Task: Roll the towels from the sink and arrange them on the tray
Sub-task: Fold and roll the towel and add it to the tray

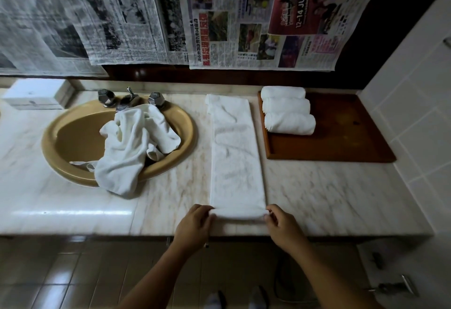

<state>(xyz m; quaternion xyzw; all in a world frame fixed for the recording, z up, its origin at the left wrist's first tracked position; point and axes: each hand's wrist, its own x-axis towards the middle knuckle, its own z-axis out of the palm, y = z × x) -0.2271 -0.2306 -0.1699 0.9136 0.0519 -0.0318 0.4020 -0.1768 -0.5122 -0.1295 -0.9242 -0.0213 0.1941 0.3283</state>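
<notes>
1. Grip: the left hand (195,225) and right hand (283,228) each pinch one end of the first turn of the towel (236,157), with fingers curled over the fold.
2. The towel lies as a long folded strip on the counter (329,199), running straight away from the grip.
3. Handling, as I judge it: the cloth is light, soft and limp. It will sag or telescope unless both ends are taken evenly, close to the edges, and rolled tight.
4. Beyond the grip to the right, three rolls (288,108) sit touching on the tray (341,142), with bare board on their nearer side.
5. Beyond the grip to the left, a heap (136,147) fills the sink (61,133) and spills over its rim.
</notes>
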